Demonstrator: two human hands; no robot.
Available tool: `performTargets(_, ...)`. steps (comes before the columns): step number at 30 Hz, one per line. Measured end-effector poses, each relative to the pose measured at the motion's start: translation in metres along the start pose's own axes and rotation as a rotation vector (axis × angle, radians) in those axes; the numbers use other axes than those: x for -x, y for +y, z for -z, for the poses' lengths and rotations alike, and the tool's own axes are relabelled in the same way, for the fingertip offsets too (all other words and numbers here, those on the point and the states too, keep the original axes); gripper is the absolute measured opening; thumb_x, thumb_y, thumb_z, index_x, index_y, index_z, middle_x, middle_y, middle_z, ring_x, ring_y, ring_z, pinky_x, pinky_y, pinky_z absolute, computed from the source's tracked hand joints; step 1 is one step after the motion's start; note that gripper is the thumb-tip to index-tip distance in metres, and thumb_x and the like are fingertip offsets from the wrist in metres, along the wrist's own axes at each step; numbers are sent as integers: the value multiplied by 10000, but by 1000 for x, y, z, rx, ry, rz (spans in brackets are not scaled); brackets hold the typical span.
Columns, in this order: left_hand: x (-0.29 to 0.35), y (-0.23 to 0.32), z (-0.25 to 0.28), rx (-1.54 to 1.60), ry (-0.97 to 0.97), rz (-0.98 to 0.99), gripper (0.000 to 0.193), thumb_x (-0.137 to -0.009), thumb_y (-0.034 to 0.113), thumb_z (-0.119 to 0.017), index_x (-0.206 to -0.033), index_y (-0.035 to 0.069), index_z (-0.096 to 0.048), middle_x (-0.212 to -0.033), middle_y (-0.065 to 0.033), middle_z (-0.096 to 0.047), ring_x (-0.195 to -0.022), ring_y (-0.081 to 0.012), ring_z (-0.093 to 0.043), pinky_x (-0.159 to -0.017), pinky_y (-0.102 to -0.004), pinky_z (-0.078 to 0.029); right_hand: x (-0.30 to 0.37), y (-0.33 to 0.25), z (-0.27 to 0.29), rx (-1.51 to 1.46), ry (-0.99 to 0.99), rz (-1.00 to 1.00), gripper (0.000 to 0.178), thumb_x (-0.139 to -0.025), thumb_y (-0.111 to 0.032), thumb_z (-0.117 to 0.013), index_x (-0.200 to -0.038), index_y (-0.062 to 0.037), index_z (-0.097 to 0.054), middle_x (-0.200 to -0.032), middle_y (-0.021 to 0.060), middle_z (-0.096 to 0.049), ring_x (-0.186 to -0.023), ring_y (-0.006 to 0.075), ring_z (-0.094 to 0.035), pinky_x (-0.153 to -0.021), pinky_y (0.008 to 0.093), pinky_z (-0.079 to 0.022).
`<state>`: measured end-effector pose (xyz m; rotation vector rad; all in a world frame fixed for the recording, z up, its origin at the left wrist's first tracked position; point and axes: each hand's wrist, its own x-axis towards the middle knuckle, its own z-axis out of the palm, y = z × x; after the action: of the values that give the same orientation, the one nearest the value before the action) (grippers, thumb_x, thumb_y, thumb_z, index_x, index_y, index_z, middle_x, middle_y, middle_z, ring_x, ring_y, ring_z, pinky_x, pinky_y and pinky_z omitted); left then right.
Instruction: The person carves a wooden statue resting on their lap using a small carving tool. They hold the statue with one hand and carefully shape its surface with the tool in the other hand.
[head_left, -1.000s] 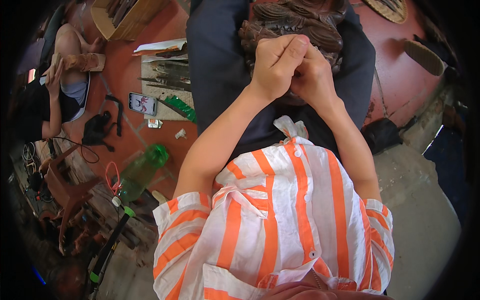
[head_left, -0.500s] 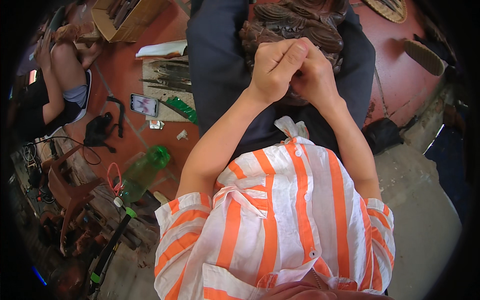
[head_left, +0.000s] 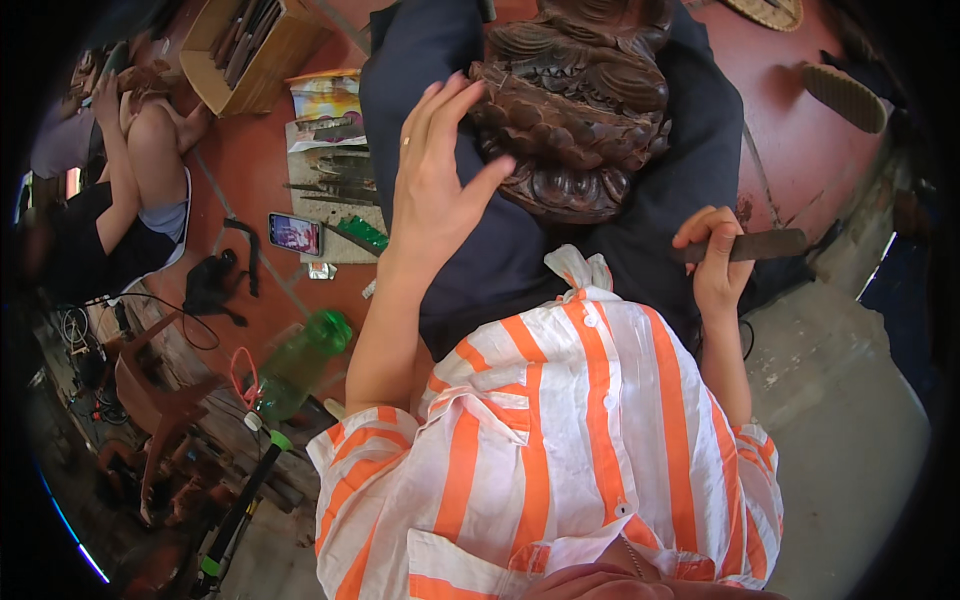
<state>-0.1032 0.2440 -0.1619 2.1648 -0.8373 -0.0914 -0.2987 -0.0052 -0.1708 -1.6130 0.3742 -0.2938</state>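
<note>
A dark brown carved wooden sculpture [head_left: 575,110], with petal-like folds and a rounded base, lies between my legs. My left hand [head_left: 435,165] is at its left side, fingers stretched and thumb apart, holding nothing; whether the fingertips touch the wood I cannot tell. Off to the right, above my right thigh, my right hand [head_left: 717,250] is closed round a flat dark bar-shaped tool [head_left: 768,245], perhaps a file or a chisel. Its blunt end sticks out to the right, and the fingers cover the rest.
Several carving tools [head_left: 335,180] lie on a pale mat at the left, near a phone [head_left: 295,234] and a green bottle [head_left: 300,365]. Farther off are a cardboard box [head_left: 205,75] of tools and a seated person's leg [head_left: 155,150]. A sandal [head_left: 845,100] lies right.
My hands were together over the sculpture's near end and have parted. The left moved left and opened; the right moved right and down, now showing the bar-shaped tool.
</note>
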Motion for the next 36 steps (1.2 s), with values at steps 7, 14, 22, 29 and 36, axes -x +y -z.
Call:
performTargets(7, 61, 8, -52, -424, -298, 125, 1097, -655, 439, -833, -1455, -79, -291, -1536, -256, -279, -1445, -391, -235, -1144, -619, -134, 4, -3, -29, -98, -10, -114, 201, -831, 91, -679, -1026, 78, -633, -1055, 155, -666, -954, 205, -682, -867, 281, -549)
performTargets(14, 63, 3, -70, -397, -87, 65, 851, -700, 370, -816, -1317, -106, -473, -1401, -258, -463, -1337, -367, -409, -1135, -546, -242, -27, -4, -69, 312, -238, 180, 213, -832, 32, -688, -1045, 37, -683, -1041, 168, -688, -914, 257, -698, -771, 307, -548)
performTargets(22, 52, 3, -67, -307, -14, 148, 840, -621, 373, -853, -1273, -63, -550, -1348, -180, -538, -1273, -310, -474, -1127, -476, -273, -50, 5, -97, 685, -221, 373, 221, -799, -27, -708, -1018, -22, -689, -979, 110, -705, -808, 285, -694, -674, 330, -549)
performTargets(29, 52, 3, -68, -284, -25, 178, 864, -618, 391, -842, -1289, -60, -539, -1363, -176, -524, -1283, -306, -460, -1133, -475, -264, -48, 0, -106, 824, -238, 321, 199, -802, -20, -716, -1000, -19, -710, -958, 142, -717, -838, 291, -707, -709, 323, -561)
performTargets(36, 50, 4, -67, -277, -30, 166, 843, -635, 385, -828, -1286, -66, -539, -1360, -181, -527, -1286, -292, -466, -1137, -452, -264, -64, -3, -91, 741, -374, 284, 175, -811, -76, -717, -981, -39, -723, -909, 147, -715, -782, 308, -696, -670, 343, -547)
